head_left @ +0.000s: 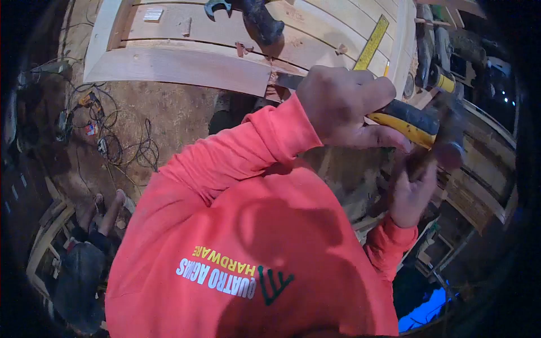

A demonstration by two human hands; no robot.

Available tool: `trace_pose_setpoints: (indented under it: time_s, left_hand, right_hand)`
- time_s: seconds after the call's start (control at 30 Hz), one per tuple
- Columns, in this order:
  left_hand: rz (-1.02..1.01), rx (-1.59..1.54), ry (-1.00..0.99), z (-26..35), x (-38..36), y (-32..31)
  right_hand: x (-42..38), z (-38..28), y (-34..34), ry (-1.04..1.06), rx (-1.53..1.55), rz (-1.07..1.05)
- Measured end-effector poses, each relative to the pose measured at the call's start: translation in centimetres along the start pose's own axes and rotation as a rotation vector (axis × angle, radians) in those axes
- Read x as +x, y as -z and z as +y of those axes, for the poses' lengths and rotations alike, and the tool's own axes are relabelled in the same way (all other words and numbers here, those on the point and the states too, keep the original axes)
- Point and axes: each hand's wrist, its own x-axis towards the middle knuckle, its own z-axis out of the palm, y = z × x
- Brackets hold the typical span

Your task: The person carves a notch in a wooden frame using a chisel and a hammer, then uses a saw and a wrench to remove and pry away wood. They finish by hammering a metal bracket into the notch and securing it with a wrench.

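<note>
My left hand is closed around a chisel with a black and yellow handle. Its blade points left, and the tip is right at the end of a pale wooden rail. My right hand grips a hammer, its shaft mostly hidden by the fingers. The hammer's head is close against the butt of the chisel handle. Wood chips lie on the slatted panel beyond the rail.
A yellow ruler and a pencil lie on the panel, near a dark power tool and a wrench. On the floor at left are a drill and tangled cables. Another person is at lower left.
</note>
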Motion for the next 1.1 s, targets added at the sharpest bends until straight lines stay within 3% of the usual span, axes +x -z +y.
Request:
trace_pose_setpoints:
  time_s: [0.1, 0.17, 0.23, 0.27, 0.33, 0.4, 0.47, 0.57, 0.6, 0.7, 0.77, 0.9, 0.93, 1.07, 1.1]
  left_hand:
    - [-0.046, -0.024, 0.036, 0.1, 0.0, -0.3]
    - [-0.023, -0.015, 0.02, 0.1, 0.1, -0.3]
    - [-0.012, -0.007, 0.018, 0.0, 0.2, -0.3]
    - [-0.015, -0.002, 0.026, -0.3, 0.1, -0.3]
    - [-0.023, 0.025, 0.03, -0.4, 0.1, -0.5]
    - [-0.01, 0.082, 0.03, -0.5, 0.2, -0.8]
    - [-0.01, 0.097, 0.03, -0.4, 0.0, -1.1]
    - [-0.02, 0.106, 0.035, -0.2, 0.0, -1.1]
    - [-0.02, 0.112, 0.031, -0.4, 0.3, -1.0]
    - [-0.069, 0.165, 0.046, -0.8, 0.2, -1.1]
    - [-0.287, 0.214, 0.184, -0.9, 1.1, -1.5]
    - [-0.769, 0.246, 0.533, -0.4, 3.3, -3.7]
    - [-0.827, 0.36, 0.442, 0.5, 3.3, -4.0]
    - [-0.731, 0.384, 0.563, 3.9, 1.4, -2.2]
    - [-0.621, 0.462, 0.53, 3.4, 0.1, -1.3]
  right_hand:
    - [0.3, -1.5, 3.7, -0.435, 0.372, 0.126]
    - [1.0, -1.2, 4.3, -0.245, 0.797, 0.131]
    - [1.3, -0.7, 2.9, -0.025, 0.619, 0.07]
    - [0.7, 0.1, 0.5, 0.088, 0.234, 0.01]
    - [0.0, 0.9, -0.1, 0.128, -0.162, -0.054]
    - [-0.3, 1.7, 1.4, 0.013, -0.176, -0.08]
    - [0.2, -0.7, 2.8, -0.338, 0.239, 0.084]
    - [-1.6, 3.8, 4.2, -0.174, 0.411, 0.01]
    - [-1.4, 4.3, 2.5, 0.036, -0.025, -0.029]
    - [-0.7, 1.5, -0.6, -0.179, 0.111, -0.193]
    - [-0.8, 3.2, 0.3, -0.336, 0.21, -0.318]
    - [-1.5, 5.1, -2.1, -0.489, 0.3, -0.263]
    - [-1.5, 4.5, -2.6, -0.692, 0.53, -0.182]
    - [-1.5, 8.8, -3.0, -0.75, 0.722, -0.114]
    - [-1.1, 10.0, -3.0, -0.709, 0.639, -0.135]
